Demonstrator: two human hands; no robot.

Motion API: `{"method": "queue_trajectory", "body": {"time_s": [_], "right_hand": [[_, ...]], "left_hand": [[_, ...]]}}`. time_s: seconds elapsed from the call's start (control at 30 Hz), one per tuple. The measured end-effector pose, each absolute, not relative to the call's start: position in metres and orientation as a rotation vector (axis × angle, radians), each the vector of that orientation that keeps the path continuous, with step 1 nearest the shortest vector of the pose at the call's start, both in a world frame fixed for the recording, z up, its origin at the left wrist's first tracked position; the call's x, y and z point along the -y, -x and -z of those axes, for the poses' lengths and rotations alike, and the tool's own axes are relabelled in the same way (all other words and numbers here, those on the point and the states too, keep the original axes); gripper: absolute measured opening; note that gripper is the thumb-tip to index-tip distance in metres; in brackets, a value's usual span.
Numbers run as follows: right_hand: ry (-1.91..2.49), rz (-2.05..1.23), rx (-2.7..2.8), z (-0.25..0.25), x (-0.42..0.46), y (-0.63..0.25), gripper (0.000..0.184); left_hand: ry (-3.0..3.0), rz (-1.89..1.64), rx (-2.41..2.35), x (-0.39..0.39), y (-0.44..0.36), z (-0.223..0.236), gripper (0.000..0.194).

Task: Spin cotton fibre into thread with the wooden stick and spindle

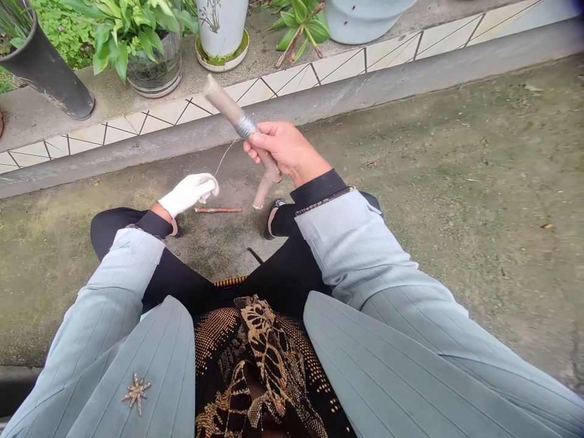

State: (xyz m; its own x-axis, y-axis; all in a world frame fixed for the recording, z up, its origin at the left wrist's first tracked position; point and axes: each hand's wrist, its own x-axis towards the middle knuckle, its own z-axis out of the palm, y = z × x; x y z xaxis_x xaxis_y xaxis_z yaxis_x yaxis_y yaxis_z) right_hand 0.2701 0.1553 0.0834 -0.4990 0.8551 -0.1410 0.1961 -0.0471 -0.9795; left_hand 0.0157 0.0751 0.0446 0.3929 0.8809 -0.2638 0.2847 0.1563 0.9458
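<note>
A: Right hand, quick?
B: On my feed the right hand is bare and clamped on the stick, gripping just nearside of the coil.

A: Left?
B: I've got the left hand in a white glove, fingers curled together on the wire. Can't make out the exact pinch; the glove hides it.

A: Where's the stick, and which way does it run?
B: Held up off the ground, in front of the wearer. Long axis slants: far end up and left toward the ledge, near end down and right through the right hand, then a kink turning back left. Coil wraps around it about midway.

A: Key relation?
B: Left hand to coil. From the left hand, I read the coil as up and to the right, farther from the body. Wire spans that gap, leaving the coil's near side roughly across the stick's axis. Right hand is much nearer the coil; left hand stands apart from the stick, joined only by wire.

A: Anything else close?
B: A thin reddish rod on the ground, near the left hand, not held.
</note>
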Motion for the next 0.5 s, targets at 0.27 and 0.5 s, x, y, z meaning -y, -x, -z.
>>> {"method": "queue_trajectory", "body": {"time_s": [0.27,0.5], "right_hand": [[1.754,-0.866,2.405,-0.063,-0.162,-0.264,0.028],[1.381,-1.374,3.068,-0.076,-0.139,-0.245,0.023]], "left_hand": [[-1.408,-0.581,-1.006,-0.072,-0.011,-0.063,0.047],[-1.436,-0.657,-1.169,-0.075,-0.004,-0.074,0.026]]}}
